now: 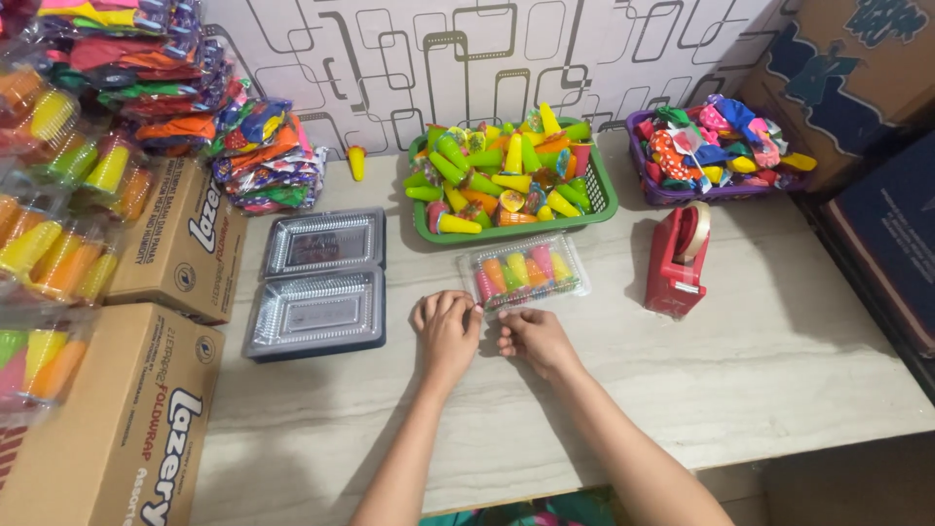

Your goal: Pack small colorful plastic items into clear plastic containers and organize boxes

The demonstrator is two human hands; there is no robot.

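Two bare hands meet at the near edge of a closed clear plastic clamshell box [524,273] filled with a row of coloured cone-shaped toys. Left hand [446,329] has fingers curled, fingertips pinching at the box's near-left corner; right hand [534,337] pinches something small beside it, touching the same edge — cannot tell what, too small. Neither hand lifts the box; it lies flat on the pale marble-look tabletop [779,360], just in front of the green plastic basket [606,200] heaped with loose cones, so refills are close. Red tape dispenser [679,257] stands just right of the box, within the right hand's reach, likely for sealing. Stack of empty open clear clamshell trays [319,282] waits to the left. Purple basket [645,185] of mixed colourful toys sits far right; brown cardboard cartons [180,244] line the left side.
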